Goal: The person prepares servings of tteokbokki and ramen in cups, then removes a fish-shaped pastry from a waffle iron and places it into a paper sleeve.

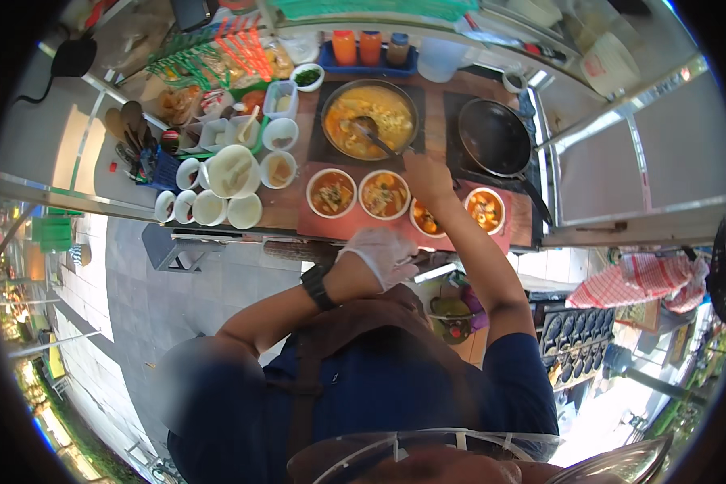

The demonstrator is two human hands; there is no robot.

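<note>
My right hand (426,178) grips the dark handle of a ladle (372,131), whose bowl rests in a wide pan of orange-yellow soup (372,112). My left hand (382,257), in a clear plastic glove with a dark watch at the wrist, hovers at the near edge of the counter; whether it holds anything is unclear. Under it and to the right, white-rimmed bowls of red-orange soup stand on a red mat (363,228): one bowl (331,193) at the left, another (384,195) beside it, a third (426,218) partly behind my right forearm and one (484,210) at the right.
An empty black frying pan (495,136) sits on the right stove, its handle pointing towards me. White tubs (234,171) and ingredient containers crowd the left side, next to a blue basket of utensils (160,169). Sauce bottles stand in a blue tray (369,68) at the back.
</note>
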